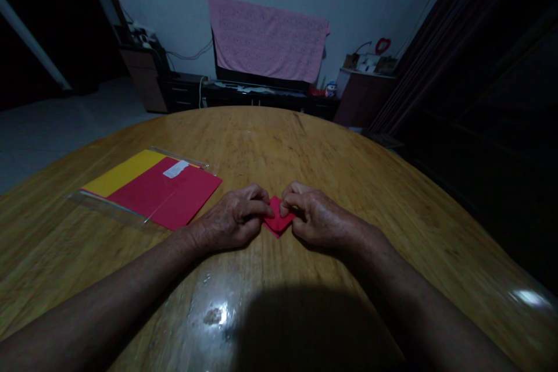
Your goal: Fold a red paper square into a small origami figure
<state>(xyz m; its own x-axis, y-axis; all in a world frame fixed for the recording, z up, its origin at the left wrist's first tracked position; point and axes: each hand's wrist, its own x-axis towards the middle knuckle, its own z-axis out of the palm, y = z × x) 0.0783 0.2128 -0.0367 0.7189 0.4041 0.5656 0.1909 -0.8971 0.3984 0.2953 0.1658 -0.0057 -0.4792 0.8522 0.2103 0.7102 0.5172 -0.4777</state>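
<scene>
Item: small folded red paper piece [277,218], at centre of the round varnished wooden surface [283,145], near side, btwn both hands. Form: compact, multi-layered, w/ a point toward the near side; far edge partly hidden by fingers, exact fold pattern cannot be confirmed. Handling (est.): very light, thin, and stiff only along creases; free corners soft and easily bent or crushed. Low mass + glossy surface = piece may slide under uneven pressure. Recommended hold: light pinch at L and R edges, on the thicker folded layers, not at the point. Grip status: L grip [231,218] and R grip [316,215] both closed on the piece, fingertips pressing in from opposite sides; neither released. Ref. items, left of hands, well apart from the piece: clear plastic sleeve [102,200] lying flat, holding yellow paper sheet [122,173] and red paper sheets [174,200], w/ white label [175,169] at the far edge of the red paper.
</scene>
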